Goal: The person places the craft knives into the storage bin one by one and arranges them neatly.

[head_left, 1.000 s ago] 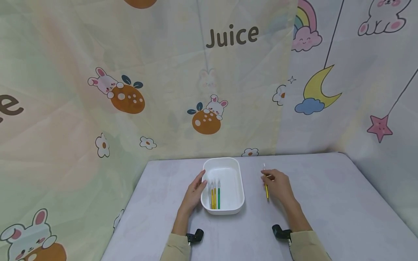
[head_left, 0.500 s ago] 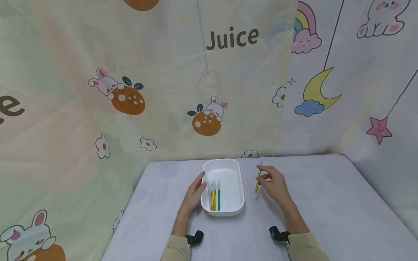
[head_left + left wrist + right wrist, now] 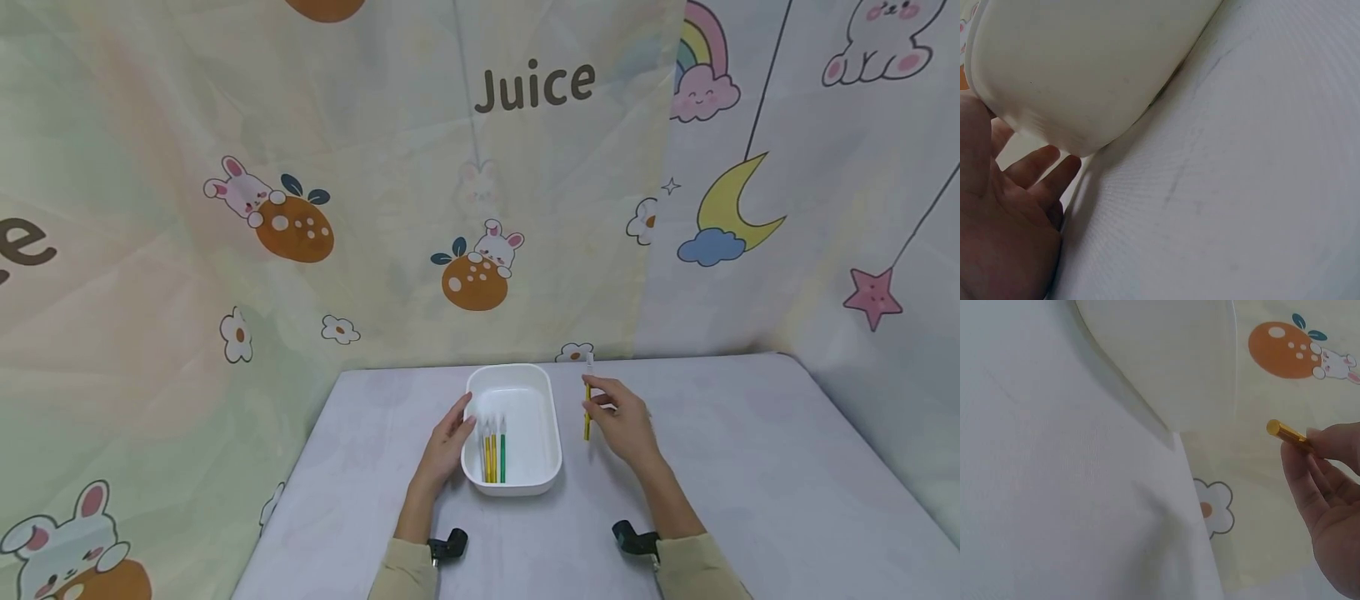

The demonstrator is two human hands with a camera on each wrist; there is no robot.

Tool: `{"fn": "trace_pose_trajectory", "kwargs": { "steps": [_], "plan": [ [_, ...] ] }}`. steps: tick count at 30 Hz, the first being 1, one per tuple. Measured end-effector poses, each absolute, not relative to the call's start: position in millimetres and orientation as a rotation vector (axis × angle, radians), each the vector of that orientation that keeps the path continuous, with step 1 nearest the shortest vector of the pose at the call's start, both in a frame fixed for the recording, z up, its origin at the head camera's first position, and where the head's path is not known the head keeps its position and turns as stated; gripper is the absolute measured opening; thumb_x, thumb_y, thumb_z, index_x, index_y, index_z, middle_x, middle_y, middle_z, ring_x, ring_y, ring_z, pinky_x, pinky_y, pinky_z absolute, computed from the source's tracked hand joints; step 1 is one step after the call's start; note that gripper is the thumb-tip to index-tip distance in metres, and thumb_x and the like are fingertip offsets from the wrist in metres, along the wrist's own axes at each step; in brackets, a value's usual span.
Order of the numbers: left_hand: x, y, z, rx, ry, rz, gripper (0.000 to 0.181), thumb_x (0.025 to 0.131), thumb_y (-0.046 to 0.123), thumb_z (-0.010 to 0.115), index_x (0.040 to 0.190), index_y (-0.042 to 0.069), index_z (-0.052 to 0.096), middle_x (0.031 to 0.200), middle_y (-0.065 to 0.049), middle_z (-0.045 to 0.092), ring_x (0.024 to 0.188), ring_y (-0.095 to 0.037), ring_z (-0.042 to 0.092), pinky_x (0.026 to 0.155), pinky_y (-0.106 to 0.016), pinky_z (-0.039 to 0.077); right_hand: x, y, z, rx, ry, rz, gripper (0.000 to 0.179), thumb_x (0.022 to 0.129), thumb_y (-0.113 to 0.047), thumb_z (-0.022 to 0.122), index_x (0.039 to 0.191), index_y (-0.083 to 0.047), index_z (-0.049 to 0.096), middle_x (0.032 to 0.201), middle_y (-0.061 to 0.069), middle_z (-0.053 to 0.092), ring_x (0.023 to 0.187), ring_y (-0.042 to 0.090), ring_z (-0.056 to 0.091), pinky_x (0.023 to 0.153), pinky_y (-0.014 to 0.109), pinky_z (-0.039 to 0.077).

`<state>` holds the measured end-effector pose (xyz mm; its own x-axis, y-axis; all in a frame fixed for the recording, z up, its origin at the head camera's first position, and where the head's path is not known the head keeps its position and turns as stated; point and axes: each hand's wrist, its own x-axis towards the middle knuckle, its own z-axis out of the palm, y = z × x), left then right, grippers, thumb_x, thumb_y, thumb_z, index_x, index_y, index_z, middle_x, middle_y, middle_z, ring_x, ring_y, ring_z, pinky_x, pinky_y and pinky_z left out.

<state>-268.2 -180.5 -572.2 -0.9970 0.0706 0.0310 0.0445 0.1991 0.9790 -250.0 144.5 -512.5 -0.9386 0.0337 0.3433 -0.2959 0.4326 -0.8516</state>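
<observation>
My left hand (image 3: 445,444) holds the left side of a white plastic tray (image 3: 532,467), thumb at the rim. In the left wrist view, fingers (image 3: 1054,178) touch the tray's outer wall (image 3: 1085,69). Inside the tray, several slim pen-shaped sticks (image 3: 492,458), golden, green and silvery with pale pointed ends, lie side by side at the left. Right of the tray, my right hand (image 3: 627,421) pinches a gold pen-shaped stick (image 3: 587,425) with a clear upper end, held nearly upright. Its round gold end (image 3: 1282,430) shows in the right wrist view; its exact kind is unclear.
The tray stands on a pale cloth-covered table (image 3: 750,467). Behind the table hangs a printed curtain (image 3: 405,167) with rabbits and fruit. Black wrist cameras (image 3: 448,544) sit on both forearms.
My right hand has lifted the gold pen-shaped stick and carried it left towards the tray, turning it slightly. The left hand and the tray have stayed in place.
</observation>
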Motion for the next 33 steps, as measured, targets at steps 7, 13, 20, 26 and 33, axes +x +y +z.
{"fn": "trace_pose_trajectory", "kwargs": {
  "steps": [7, 13, 20, 26, 33],
  "plan": [
    [-269.2, -181.6, -574.5, 0.131, 2.414, 1.975, 0.049, 0.108, 0.032, 0.056, 0.156, 0.036, 0.046, 0.17, 0.004, 0.033, 0.16, -0.026, 0.024, 0.129, -0.052, 0.023, -249.2, 132.3, -510.0, 0.25, -2.328, 1.561, 0.046, 0.094, 0.003, 0.073, 0.138, -0.008, 0.066, 0.133, 0.013, 0.068, 0.104, 0.03, 0.07, 0.08, 0.012, 0.057],
    [-269.3, -180.9, -573.7, 0.12, 2.415, 1.971, 0.048, 0.108, 0.034, 0.056, 0.155, 0.038, 0.047, 0.169, 0.007, 0.034, 0.16, -0.025, 0.025, 0.128, -0.051, 0.024, -248.2, 119.9, -508.8, 0.26, -2.297, 1.616, 0.046, 0.093, 0.003, 0.074, 0.137, -0.008, 0.066, 0.135, 0.015, 0.066, 0.103, 0.029, 0.07, 0.078, 0.015, 0.059],
    [-268.1, -180.1, -571.6, 0.11, 2.436, 1.96, 0.048, 0.108, 0.033, 0.056, 0.155, 0.039, 0.047, 0.169, 0.007, 0.034, 0.16, -0.025, 0.025, 0.129, -0.051, 0.024, -247.1, 109.2, -507.9, 0.26, -2.311, 1.623, 0.046, 0.093, 0.002, 0.074, 0.137, -0.01, 0.066, 0.135, 0.012, 0.067, 0.103, 0.027, 0.07, 0.078, 0.017, 0.06],
    [-268.2, -179.6, -572.0, 0.1, 2.418, 1.974, 0.048, 0.108, 0.034, 0.057, 0.154, 0.04, 0.047, 0.169, 0.006, 0.034, 0.16, -0.025, 0.025, 0.129, -0.051, 0.022, -248.3, 103.9, -509.4, 0.237, -2.342, 1.635, 0.047, 0.093, 0.002, 0.074, 0.138, -0.009, 0.066, 0.136, 0.012, 0.066, 0.105, 0.027, 0.07, 0.079, 0.019, 0.062],
    [-267.5, -180.1, -572.2, 0.116, 2.411, 1.979, 0.048, 0.108, 0.034, 0.056, 0.155, 0.039, 0.047, 0.169, 0.005, 0.033, 0.16, -0.024, 0.024, 0.129, -0.051, 0.022, -249.4, 95.3, -511.7, 0.254, -2.378, 1.627, 0.047, 0.091, 0.002, 0.076, 0.136, -0.006, 0.066, 0.134, 0.015, 0.067, 0.102, 0.028, 0.072, 0.078, 0.021, 0.062]
  ]
}}
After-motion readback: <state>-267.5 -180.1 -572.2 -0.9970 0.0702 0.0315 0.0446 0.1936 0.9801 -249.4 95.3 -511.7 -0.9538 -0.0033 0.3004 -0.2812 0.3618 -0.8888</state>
